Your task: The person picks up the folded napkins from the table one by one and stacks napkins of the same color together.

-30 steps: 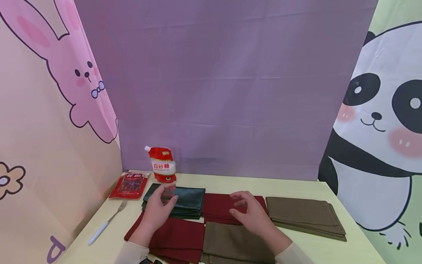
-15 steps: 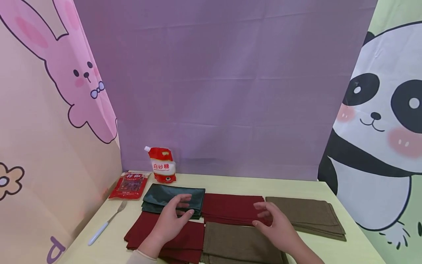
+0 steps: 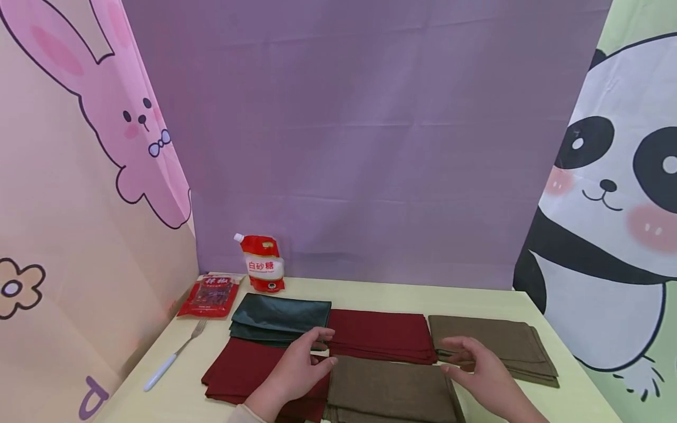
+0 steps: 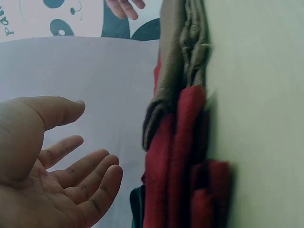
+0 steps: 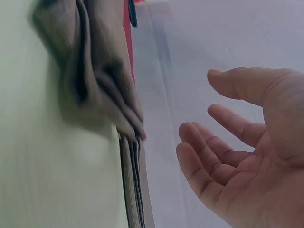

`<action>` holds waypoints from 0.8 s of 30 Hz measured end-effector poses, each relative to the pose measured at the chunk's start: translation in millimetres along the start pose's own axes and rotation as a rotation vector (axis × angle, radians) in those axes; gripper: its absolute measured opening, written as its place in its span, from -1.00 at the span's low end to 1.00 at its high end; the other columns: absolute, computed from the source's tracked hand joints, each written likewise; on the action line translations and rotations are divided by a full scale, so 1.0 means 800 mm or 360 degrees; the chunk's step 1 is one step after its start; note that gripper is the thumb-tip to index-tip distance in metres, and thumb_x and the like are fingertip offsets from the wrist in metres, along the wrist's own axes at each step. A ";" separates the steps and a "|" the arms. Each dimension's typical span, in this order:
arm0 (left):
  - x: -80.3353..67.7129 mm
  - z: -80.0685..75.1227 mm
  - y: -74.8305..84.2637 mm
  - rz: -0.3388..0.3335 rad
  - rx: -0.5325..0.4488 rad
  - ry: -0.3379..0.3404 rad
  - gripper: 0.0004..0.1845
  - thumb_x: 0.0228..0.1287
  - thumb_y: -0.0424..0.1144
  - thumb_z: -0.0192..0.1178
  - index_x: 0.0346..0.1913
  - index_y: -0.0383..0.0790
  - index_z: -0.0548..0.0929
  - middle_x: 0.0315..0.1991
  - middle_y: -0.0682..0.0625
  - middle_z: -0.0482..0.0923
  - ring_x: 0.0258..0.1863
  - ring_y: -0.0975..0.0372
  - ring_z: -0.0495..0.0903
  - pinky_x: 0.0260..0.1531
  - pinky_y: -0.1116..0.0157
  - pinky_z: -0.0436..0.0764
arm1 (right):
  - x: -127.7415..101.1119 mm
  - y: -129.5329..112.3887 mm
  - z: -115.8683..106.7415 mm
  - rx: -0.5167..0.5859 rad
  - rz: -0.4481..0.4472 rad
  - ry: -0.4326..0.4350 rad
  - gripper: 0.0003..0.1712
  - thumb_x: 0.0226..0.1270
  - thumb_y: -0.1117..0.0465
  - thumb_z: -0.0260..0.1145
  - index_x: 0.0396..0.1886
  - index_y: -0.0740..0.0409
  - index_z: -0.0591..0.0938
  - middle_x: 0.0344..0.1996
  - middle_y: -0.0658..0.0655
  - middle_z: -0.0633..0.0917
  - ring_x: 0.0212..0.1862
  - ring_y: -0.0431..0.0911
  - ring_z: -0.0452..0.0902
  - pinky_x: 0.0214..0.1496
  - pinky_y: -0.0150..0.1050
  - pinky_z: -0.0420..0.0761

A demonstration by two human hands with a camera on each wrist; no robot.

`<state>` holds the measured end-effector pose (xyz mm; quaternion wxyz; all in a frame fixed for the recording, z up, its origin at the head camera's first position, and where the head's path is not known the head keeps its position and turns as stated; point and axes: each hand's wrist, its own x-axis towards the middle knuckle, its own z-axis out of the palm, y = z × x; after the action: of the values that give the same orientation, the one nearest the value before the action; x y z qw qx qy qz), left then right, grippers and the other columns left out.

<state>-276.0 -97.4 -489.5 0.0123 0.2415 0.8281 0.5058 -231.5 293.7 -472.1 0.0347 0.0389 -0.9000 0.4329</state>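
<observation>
Both bare hands hover over folded cloths on a pale table, holding nothing. In the head view my left hand (image 3: 296,371) is above the front red cloth (image 3: 243,367), its fingers loosely bent. My right hand (image 3: 483,371) is between the front brown cloth (image 3: 391,388) and the brown cloth at the right (image 3: 492,338). Behind them lie a dark green cloth (image 3: 285,314) and another red cloth (image 3: 378,332). The left wrist view shows the left fingers (image 4: 90,185) apart from the stacked cloth edges; in the right wrist view the right fingers (image 5: 204,161) are likewise apart from the fabric.
A fork (image 3: 174,356) with a pale handle lies at the table's left side. Behind it are a red packet (image 3: 211,295) lying flat and an upright red-and-white pouch (image 3: 262,264) with a white cap. A purple curtain (image 3: 370,147) hangs behind the table (image 3: 555,405).
Both hands have moved to the right and slightly nearer the front, staying off the cloths. The left has left the green cloth for the front red one. The cloths keep their places.
</observation>
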 end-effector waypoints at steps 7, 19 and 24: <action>0.000 0.009 -0.006 -0.0020 0.0085 -0.0018 -0.52 0.42 -0.23 0.40 0.34 -0.05 0.56 0.24 -0.13 0.57 0.20 -0.07 0.54 -0.04 0.25 0.68 | -0.003 0.017 -0.010 0.0026 0.0009 -0.0023 -0.41 0.33 0.18 0.55 0.29 0.25 0.58 0.20 0.24 0.65 0.00 -0.05 0.69 -0.12 -0.26 0.69; 0.001 0.015 -0.012 -0.0077 0.0205 -0.0076 -0.53 0.38 -0.24 0.43 0.31 -0.07 0.63 0.15 0.00 0.61 0.14 0.00 0.49 -0.05 0.16 0.63 | -0.001 0.025 -0.007 0.0003 0.0124 -0.0155 -0.45 0.28 0.21 0.56 0.23 0.27 0.64 0.14 0.24 0.67 -0.05 -0.02 0.67 -0.20 -0.19 0.70; 0.003 0.017 -0.015 -0.0115 0.0245 -0.0108 -0.58 0.37 -0.23 0.44 0.25 0.02 0.66 0.11 0.09 0.63 0.11 0.10 0.47 0.02 0.13 0.61 | 0.002 0.029 -0.008 0.0007 0.0124 -0.0222 -0.46 0.28 0.23 0.56 0.20 0.31 0.64 0.12 0.25 0.68 -0.06 0.00 0.67 -0.18 -0.14 0.72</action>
<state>-279.1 -89.3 -505.6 0.0400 0.2288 0.8718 0.4313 -235.6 312.9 -486.1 -0.0451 0.0340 -0.9000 0.4322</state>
